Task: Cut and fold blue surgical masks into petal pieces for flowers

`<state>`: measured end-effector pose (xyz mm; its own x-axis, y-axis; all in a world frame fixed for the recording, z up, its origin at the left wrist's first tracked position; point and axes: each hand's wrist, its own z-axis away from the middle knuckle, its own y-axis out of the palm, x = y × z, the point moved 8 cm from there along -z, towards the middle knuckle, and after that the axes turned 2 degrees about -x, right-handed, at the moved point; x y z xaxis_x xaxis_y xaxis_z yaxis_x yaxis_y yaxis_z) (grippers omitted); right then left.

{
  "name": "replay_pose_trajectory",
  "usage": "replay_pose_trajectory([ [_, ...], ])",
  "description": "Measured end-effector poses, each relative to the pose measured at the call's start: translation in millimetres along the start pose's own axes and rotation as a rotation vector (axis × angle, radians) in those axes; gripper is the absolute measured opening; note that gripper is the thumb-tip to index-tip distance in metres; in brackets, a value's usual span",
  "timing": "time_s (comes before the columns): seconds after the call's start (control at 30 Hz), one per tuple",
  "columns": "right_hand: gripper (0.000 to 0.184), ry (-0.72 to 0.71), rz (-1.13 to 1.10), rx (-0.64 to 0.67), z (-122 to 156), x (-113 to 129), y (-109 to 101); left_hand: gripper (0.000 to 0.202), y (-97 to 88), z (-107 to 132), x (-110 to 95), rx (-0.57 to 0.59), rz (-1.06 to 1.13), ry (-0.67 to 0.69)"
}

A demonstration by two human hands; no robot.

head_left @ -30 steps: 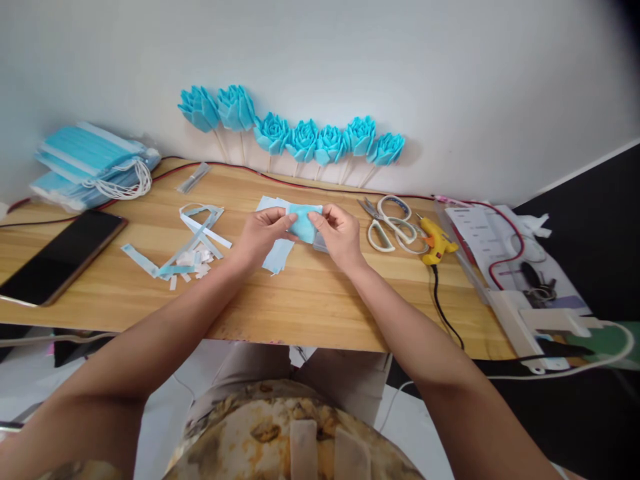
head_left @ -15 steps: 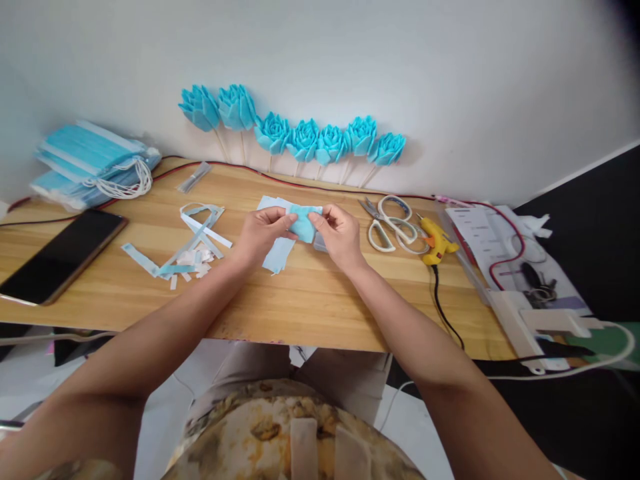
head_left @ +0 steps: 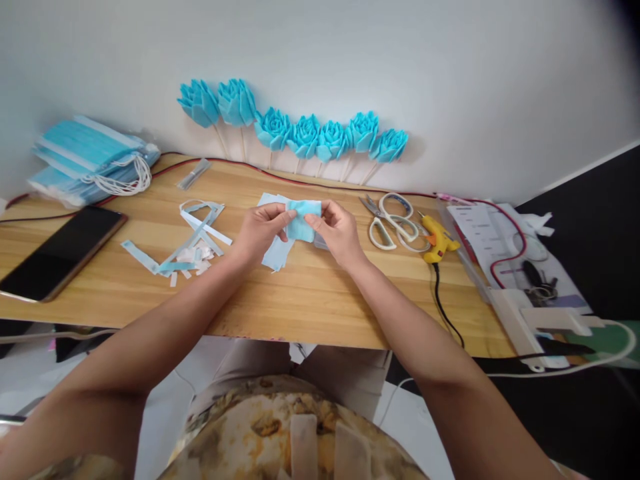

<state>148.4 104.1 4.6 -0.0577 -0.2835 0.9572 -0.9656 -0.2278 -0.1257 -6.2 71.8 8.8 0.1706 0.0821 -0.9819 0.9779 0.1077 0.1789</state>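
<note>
A small light-blue piece of mask fabric [head_left: 301, 225] is held up above the table between my two hands. My left hand [head_left: 266, 230] pinches its left side between thumb and fingers. On its right side my right hand [head_left: 336, 228] has a matching grip, the thumb pressed on the front face nearer the middle. More pale-blue fabric pieces [head_left: 277, 257] lie on the table beneath, partly covered by my hands. A small clear-grey item [head_left: 320, 243] shows just beside my right hand; its kind cannot be made out.
Scissors [head_left: 383, 223], a tape roll [head_left: 397, 205] and a yellow glue gun [head_left: 440, 241] lie to the right. Blue fabric flowers [head_left: 305, 137] on sticks lean against the wall. Cut strips [head_left: 193, 243], a phone [head_left: 63, 253] and packed face masks [head_left: 93, 157] are at left.
My right thumb has slid a little left across the fabric piece, toward its middle. Both hands keep their pinch. The view has shifted slightly.
</note>
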Motion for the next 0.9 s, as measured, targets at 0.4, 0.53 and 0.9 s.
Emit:
replay_pose_trajectory([
  [0.4,0.02,-0.067,0.224,-0.019,-2,8,-4,0.029,-0.4,-5,5,0.053,0.112,-0.043],
  [0.53,0.024,-0.068,0.256,-0.014,-2,10,-1,0.026,-1.2,-6,7,0.034,0.186,-0.054],
  [0.9,0.039,-0.016,0.14,0.052,-1,5,4,0.024,-0.5,1,1,0.014,0.068,0.033],
])
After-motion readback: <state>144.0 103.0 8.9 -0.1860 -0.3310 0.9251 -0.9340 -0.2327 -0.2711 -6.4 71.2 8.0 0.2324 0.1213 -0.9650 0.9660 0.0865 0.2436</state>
